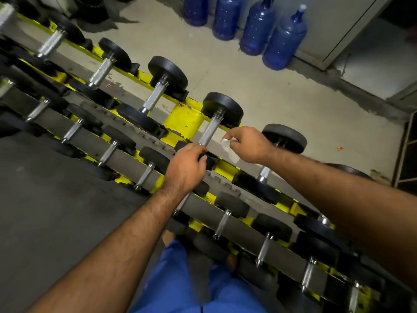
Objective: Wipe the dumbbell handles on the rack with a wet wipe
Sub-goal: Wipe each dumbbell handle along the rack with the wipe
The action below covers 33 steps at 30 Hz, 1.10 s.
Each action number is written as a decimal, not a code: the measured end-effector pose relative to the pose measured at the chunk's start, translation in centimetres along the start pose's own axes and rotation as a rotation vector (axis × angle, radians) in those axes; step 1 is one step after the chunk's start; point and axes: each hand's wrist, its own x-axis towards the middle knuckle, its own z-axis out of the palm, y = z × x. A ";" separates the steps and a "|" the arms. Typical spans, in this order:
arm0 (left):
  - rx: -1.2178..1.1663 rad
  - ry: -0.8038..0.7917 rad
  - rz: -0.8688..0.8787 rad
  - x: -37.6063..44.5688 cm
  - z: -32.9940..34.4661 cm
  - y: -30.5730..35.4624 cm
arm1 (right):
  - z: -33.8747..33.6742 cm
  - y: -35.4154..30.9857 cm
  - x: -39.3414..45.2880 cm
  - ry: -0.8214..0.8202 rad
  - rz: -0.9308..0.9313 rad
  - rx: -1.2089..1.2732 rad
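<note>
Yellow steel made up the two-tier rack (180,116), which ran from far left to near right with black rubber-headed dumbbells cradled on both rails. You stood at its near side, blue trousers (180,279) below. Four blue water jugs (255,28) stood on the concrete floor beyond, well apart from the work.

Your target was the dumbbell (222,108) on the far rail just right of the yellow upright, its knurled chrome handle (208,132) sloping down towards you. Your left hand (186,168) lay over that dumbbell's near head (205,159), fingers curled round it. That was a sound brace, in my judgement: a steadied dumbbell would not roll in its cradle under the wiping.

Your right hand (247,144) hovered just right of the handle, fingers bunched and pinching the white wet wipe (230,147), which hung loose below them, near the chrome but apart from it.

To do this step well, you needed to spread the wipe, wrap it round the handle and run it end to end with a twist, so the knurling came clean all round.
</note>
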 end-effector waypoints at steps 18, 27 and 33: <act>0.068 -0.159 -0.071 -4.9 10.2 14.1 | -0.6 14.2 -10.7 0.127 0.357 0.483; 0.163 -0.110 0.020 -5.0 13.7 12.6 | 0.5 14.8 -10.6 0.354 0.251 0.279; 0.181 -0.055 0.042 -5.2 15.2 12.0 | 1.0 14.9 -8.3 0.540 -0.038 -0.030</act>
